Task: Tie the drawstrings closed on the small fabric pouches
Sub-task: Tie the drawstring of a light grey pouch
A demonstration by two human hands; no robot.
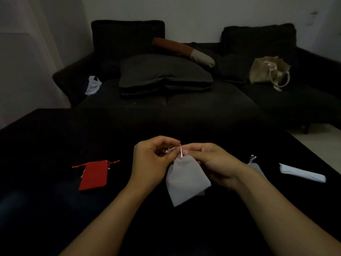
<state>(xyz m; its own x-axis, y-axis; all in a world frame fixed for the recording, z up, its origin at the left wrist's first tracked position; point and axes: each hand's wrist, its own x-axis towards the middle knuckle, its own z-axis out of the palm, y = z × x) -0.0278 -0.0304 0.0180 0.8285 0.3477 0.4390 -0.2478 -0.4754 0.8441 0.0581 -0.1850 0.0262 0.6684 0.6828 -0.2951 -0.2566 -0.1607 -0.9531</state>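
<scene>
Above table, both hands (153,156) (210,159) pinch drawstring (180,151) (grey pouch (186,180)).

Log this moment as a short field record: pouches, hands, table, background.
held pouch: grey pouch, neck gathered, pink drawstring in both grips
left hand: pinches the drawstring
right hand: pinches the drawstring
red pouch: flat on black table, untouched
second grey pouch: partly behind right wrist
background: dark sofa, beige bag
</scene>
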